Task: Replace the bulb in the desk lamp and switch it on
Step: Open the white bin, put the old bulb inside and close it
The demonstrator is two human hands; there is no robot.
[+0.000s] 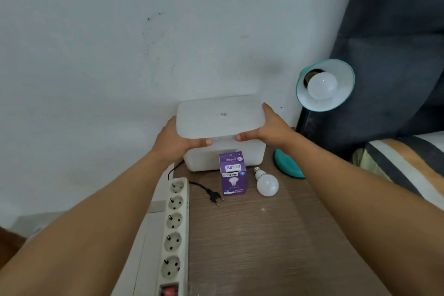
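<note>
A teal desk lamp (336, 103) stands at the table's far right, its shade turned toward me with a white bulb (322, 85) screwed in. A loose white bulb (267, 184) lies on the table beside a purple bulb carton (233, 175). The lamp's black plug (214, 197) lies unplugged next to a white power strip (174, 228). My left hand (176, 138) and my right hand (266, 127) grip the two ends of a white box lid (219, 118), held on or just above the white box (242, 158) at the wall.
The wooden table (264, 247) is narrow and ends at a white wall behind. A dark headboard (394, 55) and striped bedding (408, 158) lie to the right. The power strip's red switch (169, 291) sits near the front edge.
</note>
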